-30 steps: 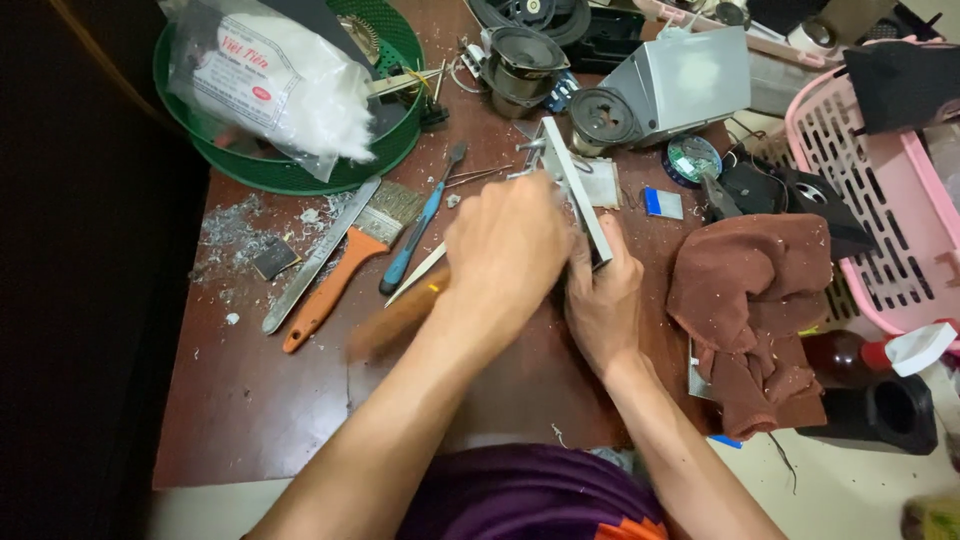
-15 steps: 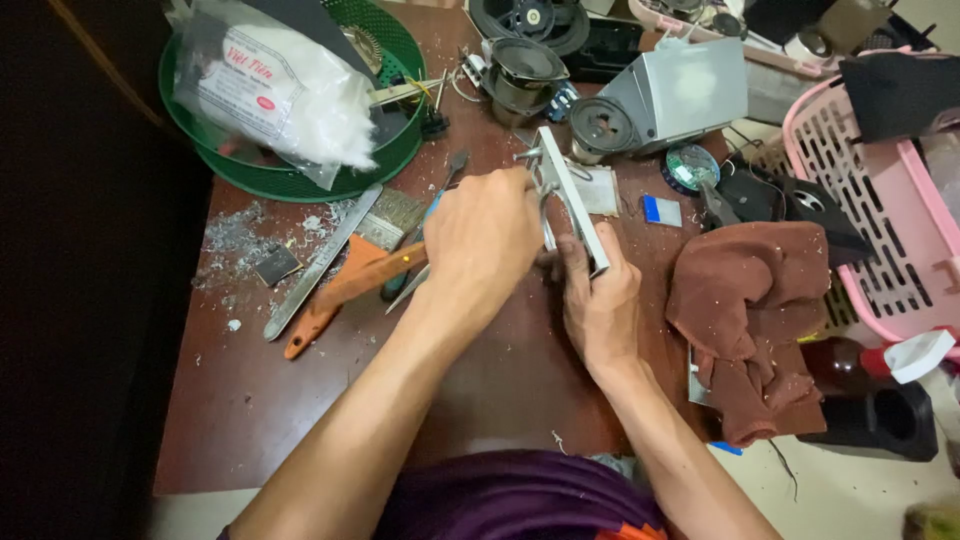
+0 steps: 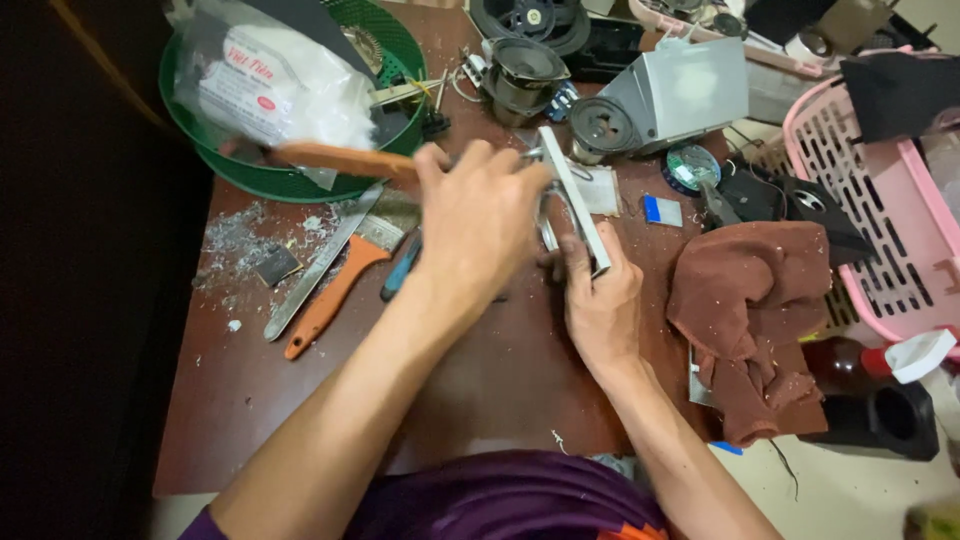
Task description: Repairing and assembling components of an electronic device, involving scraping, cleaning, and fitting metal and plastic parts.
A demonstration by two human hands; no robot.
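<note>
Gripping: left hand clenched an orange-handled brush.
Part: right hand grasped a metal plate, mid-desk.
Progress: brushing seemingly unfinished; white debris lay near the desk's left edge.

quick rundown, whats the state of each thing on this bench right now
left hand: closed on an orange-handled tool, blurred
right hand: gripping a flat grey metal part, tilted on edge
orange-handled paintbrush: lying flat, untouched
long metal file: lying flat beside the brush
brown cloth: crumpled, dusty
green round basket: holds a plastic bag
pink plastic basket: at the table's right edge
</note>
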